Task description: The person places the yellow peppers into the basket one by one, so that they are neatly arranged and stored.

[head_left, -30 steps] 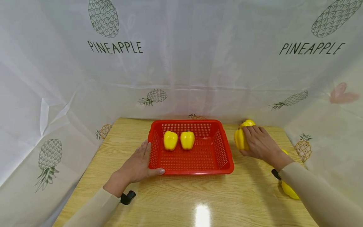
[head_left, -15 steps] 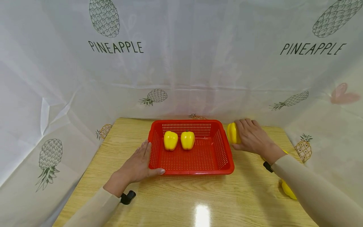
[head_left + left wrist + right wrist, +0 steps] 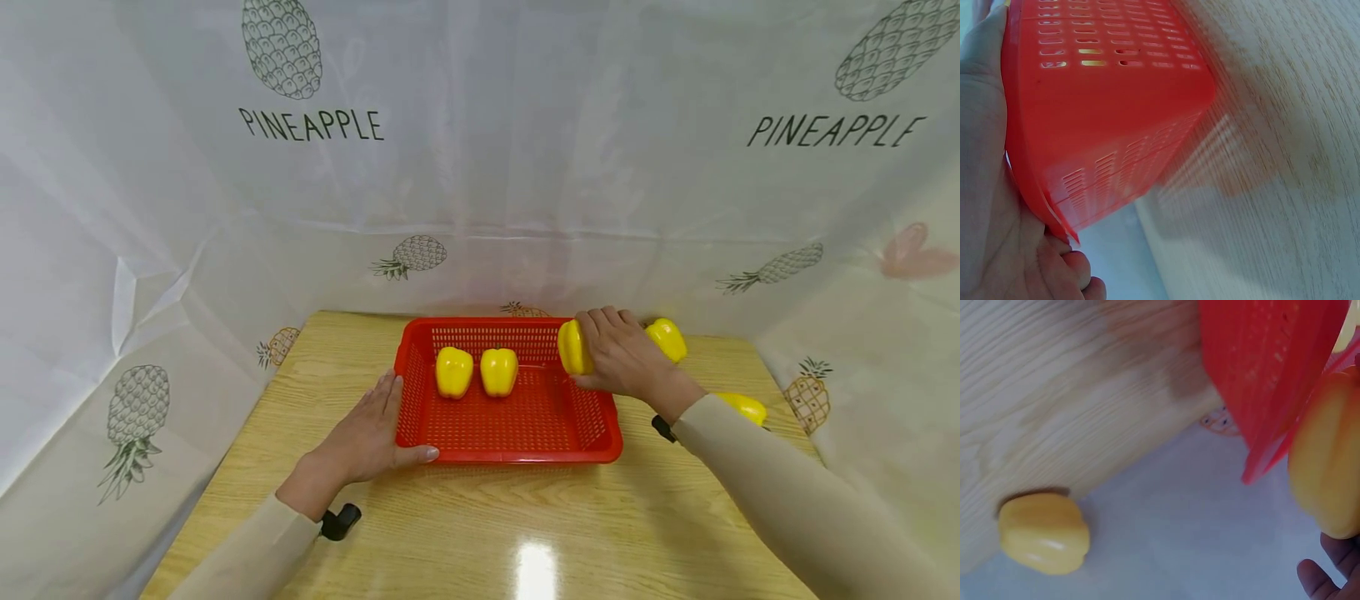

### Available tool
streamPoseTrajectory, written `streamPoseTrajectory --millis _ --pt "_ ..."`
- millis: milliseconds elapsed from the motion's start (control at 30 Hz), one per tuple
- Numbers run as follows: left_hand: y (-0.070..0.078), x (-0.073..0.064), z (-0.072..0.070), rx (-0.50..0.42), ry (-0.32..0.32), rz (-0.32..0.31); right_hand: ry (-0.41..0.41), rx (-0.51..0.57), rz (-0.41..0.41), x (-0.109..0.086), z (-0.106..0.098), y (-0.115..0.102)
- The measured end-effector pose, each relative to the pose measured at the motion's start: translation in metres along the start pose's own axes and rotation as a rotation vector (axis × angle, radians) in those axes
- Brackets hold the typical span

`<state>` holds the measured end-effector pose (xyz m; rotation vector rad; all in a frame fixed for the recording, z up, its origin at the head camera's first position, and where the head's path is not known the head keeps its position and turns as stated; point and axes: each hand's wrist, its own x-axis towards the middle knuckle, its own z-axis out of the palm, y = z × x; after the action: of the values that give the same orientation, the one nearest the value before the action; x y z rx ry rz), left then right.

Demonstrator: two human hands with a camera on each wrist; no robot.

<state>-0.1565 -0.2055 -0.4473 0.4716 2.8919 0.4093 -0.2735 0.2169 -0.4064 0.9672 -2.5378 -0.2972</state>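
A red plastic basket (image 3: 517,457) with slotted walls sits on the wooden table. Two yellow bell peppers, one on the left (image 3: 454,372) and one beside it (image 3: 499,372), rest inside toward the back left. Along the basket's left rim lies my left hand (image 3: 352,446), fingers straight and thumb at the front corner; the left wrist view shows it against the rim (image 3: 1016,112). My right hand (image 3: 622,354) grips another yellow bell pepper (image 3: 573,348) over the basket's right rim. The right wrist view shows that pepper (image 3: 1329,456) above the rim.
One yellow bell pepper (image 3: 667,339) stands at the table's back right, behind my right hand. Partly hidden by the right sleeve, another yellow pepper (image 3: 742,408) lies nearer the right edge. A white pineapple-print sheet (image 3: 480,167) encloses the back and sides.
My right hand has carried its pepper leftward from the table's back right to over the basket's right rim. The pepper behind it is now uncovered. My left hand stays on the basket.
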Motion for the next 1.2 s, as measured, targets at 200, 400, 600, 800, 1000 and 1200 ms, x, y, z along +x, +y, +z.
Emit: streamPoseTrajectory --millis 200,400,600,800,1000,1200 --pt "0.000 0.000 -0.001 0.002 0.005 0.002 -0.012 -0.075 -0.056 0.010 0.005 -0.012" --pt "-0.002 -0.001 0.000 0.000 0.011 0.001 -0.056 -0.082 -0.092 0.020 0.014 -0.022" --pt "-0.002 -0.001 0.000 -0.012 0.012 0.007 -0.128 -0.027 -0.089 0.023 0.023 -0.030" --pt "-0.002 0.001 0.001 0.001 0.008 0.004 -0.145 0.000 -0.083 0.025 0.034 -0.033" --pt "-0.002 0.002 0.000 0.010 0.000 -0.006 -0.186 0.016 -0.084 0.029 0.043 -0.037" --pt "-0.001 0.002 0.000 0.014 0.001 -0.008 -0.262 0.006 -0.092 0.031 0.049 -0.041"
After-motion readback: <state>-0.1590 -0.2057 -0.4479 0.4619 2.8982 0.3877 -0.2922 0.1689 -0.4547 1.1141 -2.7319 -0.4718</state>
